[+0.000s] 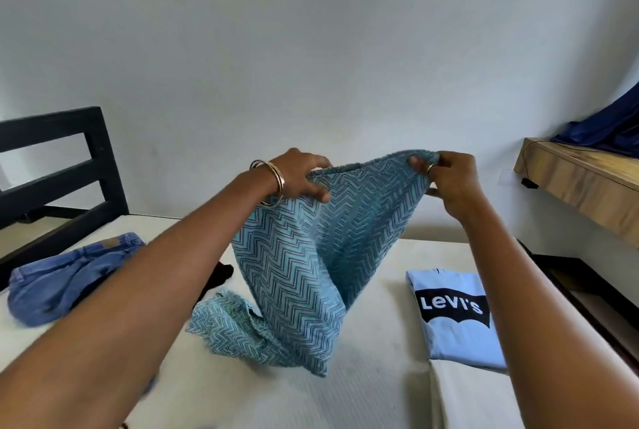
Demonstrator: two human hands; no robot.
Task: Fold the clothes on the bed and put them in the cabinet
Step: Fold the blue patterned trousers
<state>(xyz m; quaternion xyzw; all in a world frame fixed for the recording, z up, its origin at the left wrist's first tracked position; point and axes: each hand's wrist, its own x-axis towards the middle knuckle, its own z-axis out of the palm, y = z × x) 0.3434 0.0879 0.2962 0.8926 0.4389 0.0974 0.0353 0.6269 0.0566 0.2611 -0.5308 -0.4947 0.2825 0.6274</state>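
Note:
A teal zigzag-patterned garment (297, 276) hangs in the air above the bed (373, 394), its lower end trailing on the mattress. My left hand (301, 176) grips its top edge on the left. My right hand (449, 176) pinches the same edge on the right. A folded light-blue T-shirt (453, 335) with a black printed logo lies flat on the bed to the right. Crumpled blue jeans (58, 287) lie at the left, and a dark garment (221, 273) peeks out behind my left forearm.
A black slatted bed frame (55, 166) stands at the left. At the right, a wooden shelf (581, 183) juts from the white wall, with dark blue fabric (608, 124) draped on it. A folded cream cloth (473, 397) lies below the T-shirt.

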